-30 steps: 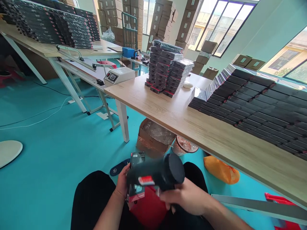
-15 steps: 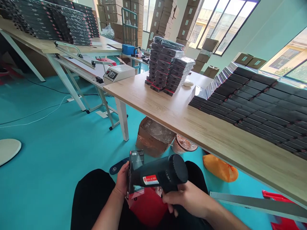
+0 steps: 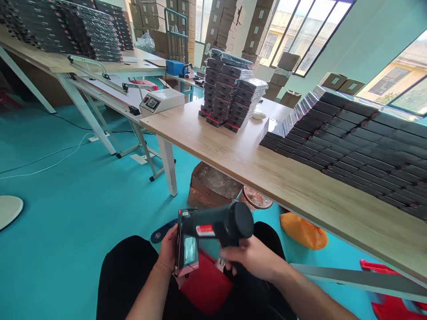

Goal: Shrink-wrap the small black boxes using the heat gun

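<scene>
My left hand (image 3: 167,249) grips a slim black box (image 3: 188,255) by its left side, holding it upright above my lap. A pale shiny patch shows on its face, and its lower edge is red. Wrapped around the handle of a black heat gun (image 3: 218,224) with a red and white label is my right hand (image 3: 245,258). The gun's nozzle points left, close in front of the box's upper part, and hides some of it. Between my legs is a red seat (image 3: 207,282).
A wooden table (image 3: 213,142) carries stacks of wrapped black boxes (image 3: 230,89) and a long block of black boxes (image 3: 360,146). Under it stand a carton of plastic film (image 3: 203,191), a basket (image 3: 256,198) and an orange bag (image 3: 303,231). A sealing machine (image 3: 162,101) is at the left.
My right hand has raised the heat gun, from the middle of the box to its upper part. The left hand keeps the box nearly where it was. The view has shifted slightly.
</scene>
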A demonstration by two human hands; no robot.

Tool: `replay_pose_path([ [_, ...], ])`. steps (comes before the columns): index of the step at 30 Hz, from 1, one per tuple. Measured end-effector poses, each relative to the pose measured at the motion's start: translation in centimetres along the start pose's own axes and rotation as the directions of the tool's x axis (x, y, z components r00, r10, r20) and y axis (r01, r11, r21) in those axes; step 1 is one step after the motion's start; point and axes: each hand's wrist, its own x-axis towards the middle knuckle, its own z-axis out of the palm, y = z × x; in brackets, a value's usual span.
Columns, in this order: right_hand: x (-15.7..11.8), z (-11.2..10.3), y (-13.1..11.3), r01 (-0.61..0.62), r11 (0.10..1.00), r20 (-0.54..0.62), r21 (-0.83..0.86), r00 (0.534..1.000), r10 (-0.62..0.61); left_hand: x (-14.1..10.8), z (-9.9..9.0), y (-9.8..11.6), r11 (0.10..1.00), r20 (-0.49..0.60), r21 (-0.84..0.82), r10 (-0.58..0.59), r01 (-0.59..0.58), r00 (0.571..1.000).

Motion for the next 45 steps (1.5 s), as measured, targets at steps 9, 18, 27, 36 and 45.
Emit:
replay_pose_path([
  [9,-2.5,-2.7,2.9,-0.234,0.972,0.141,0.012,0.963,0.230,0.6,-1.0,0.8,0.988,-0.043,-0.005,0.155,-0.155,0.987],
  [18,-3.9,0.6,5.5,-0.128,0.960,0.019,0.248,0.992,0.127,3.6,-2.5,1.0,0.948,-0.267,-0.203,0.186,-0.244,0.946],
  [27,-2.6,0.8,5.0,-0.022,0.990,-0.037,0.136,0.999,0.028,4.0,-3.4,0.6,0.929,-0.272,-0.214,0.239,-0.301,0.932],
  [36,-1.8,1.5,4.5,-0.010,0.994,-0.087,0.111,0.996,0.020,3.7,-2.6,0.7,0.918,-0.311,-0.171,0.294,-0.358,0.904],
  [45,-4.0,0.1,5.2,-0.068,0.976,0.032,0.209,0.998,0.062,2.5,-1.8,0.9,0.912,-0.252,-0.236,0.276,-0.336,0.927],
])
